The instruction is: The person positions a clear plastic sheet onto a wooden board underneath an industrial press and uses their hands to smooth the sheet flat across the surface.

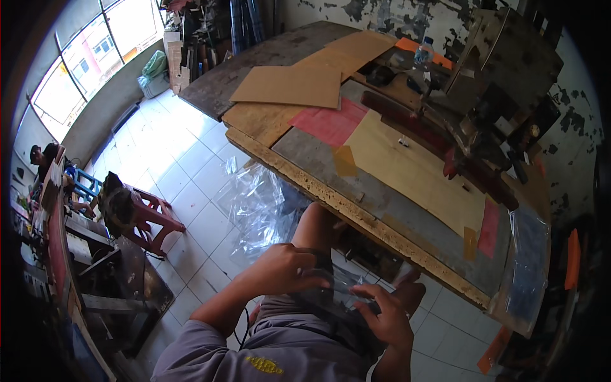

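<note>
Down in the lap, a clear plastic bag (336,288) is gripped by the left hand (289,267) and right hand (385,315). Fingers of both are curled onto it. More clear plastic (258,207) is spread on the floor beside the wooden surface (331,197).

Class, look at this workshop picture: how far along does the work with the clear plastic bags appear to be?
Looks done: a flat stack of clear bags lies at the workbench edge. In hand: the left hand and right hand hold a clear plastic piece over the lap. Left: a loose heap of crumpled clear plastic lies on the tiled floor. How many remain cannot be told.
</note>
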`<action>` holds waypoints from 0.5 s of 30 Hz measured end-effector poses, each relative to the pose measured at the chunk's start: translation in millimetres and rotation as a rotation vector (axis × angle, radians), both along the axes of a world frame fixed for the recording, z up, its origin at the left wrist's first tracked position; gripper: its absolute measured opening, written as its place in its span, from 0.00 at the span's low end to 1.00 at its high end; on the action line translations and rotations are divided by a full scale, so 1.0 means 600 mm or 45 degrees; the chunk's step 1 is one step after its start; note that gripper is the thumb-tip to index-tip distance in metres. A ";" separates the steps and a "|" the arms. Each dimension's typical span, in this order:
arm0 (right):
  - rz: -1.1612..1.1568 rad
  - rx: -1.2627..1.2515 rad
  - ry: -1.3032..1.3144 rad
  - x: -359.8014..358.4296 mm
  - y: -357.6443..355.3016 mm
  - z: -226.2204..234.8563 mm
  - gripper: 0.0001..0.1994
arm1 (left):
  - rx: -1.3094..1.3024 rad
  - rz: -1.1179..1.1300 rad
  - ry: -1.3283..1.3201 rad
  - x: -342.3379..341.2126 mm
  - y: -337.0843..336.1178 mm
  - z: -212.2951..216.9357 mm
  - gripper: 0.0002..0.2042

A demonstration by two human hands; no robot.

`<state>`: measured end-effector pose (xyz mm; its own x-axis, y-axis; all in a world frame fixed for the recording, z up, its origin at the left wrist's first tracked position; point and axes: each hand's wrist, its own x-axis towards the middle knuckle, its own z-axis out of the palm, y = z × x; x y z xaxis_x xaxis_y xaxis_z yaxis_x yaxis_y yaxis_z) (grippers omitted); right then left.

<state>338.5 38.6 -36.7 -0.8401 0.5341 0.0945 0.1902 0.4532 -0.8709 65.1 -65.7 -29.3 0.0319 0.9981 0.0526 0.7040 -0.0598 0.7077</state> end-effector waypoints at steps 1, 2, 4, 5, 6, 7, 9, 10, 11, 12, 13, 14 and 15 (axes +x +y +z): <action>-0.007 0.026 0.033 -0.001 -0.003 -0.003 0.16 | -0.042 0.034 0.045 -0.001 -0.001 -0.002 0.16; -0.013 0.051 0.066 -0.003 -0.007 -0.007 0.15 | -0.067 0.041 -0.018 0.000 -0.006 -0.002 0.14; -0.038 0.096 0.112 -0.011 -0.009 -0.006 0.14 | -0.087 0.063 -0.139 0.006 -0.014 0.006 0.12; -0.059 0.100 0.122 -0.013 -0.012 -0.005 0.13 | -0.003 0.035 -0.250 0.006 -0.011 0.002 0.11; -0.073 0.098 0.128 -0.012 -0.014 -0.005 0.12 | 0.076 0.017 -0.365 0.006 -0.010 -0.006 0.10; -0.085 0.131 0.116 -0.009 -0.013 -0.008 0.12 | 0.156 -0.001 -0.479 0.007 -0.009 -0.010 0.10; -0.113 0.206 0.094 0.001 -0.007 -0.018 0.11 | -0.010 -0.087 -0.574 -0.003 0.002 0.005 0.10; -0.103 0.308 0.074 0.008 -0.007 -0.021 0.12 | -0.090 -0.134 -0.620 -0.007 0.007 0.012 0.11; -0.094 0.411 0.054 0.015 -0.007 -0.024 0.12 | -0.147 -0.119 -0.700 -0.006 0.009 0.015 0.12; -0.089 0.522 0.032 0.019 -0.006 -0.025 0.13 | -0.198 -0.112 -0.779 -0.005 0.013 0.015 0.13; -0.123 0.596 -0.026 0.015 -0.010 -0.013 0.14 | -0.267 -0.094 -0.849 -0.006 0.013 0.015 0.15; -0.157 0.670 -0.086 0.012 -0.018 0.009 0.16 | -0.283 -0.111 -0.918 -0.006 0.019 0.015 0.17; -0.193 0.733 -0.146 0.010 -0.025 0.020 0.17 | -0.309 -0.125 -0.987 -0.008 0.024 0.017 0.19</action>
<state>344.6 23.8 -24.5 -0.7804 0.5388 0.3171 0.3680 0.8059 -0.4638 60.6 -51.2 -19.1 0.1629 0.9791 -0.1219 0.0090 0.1220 0.9925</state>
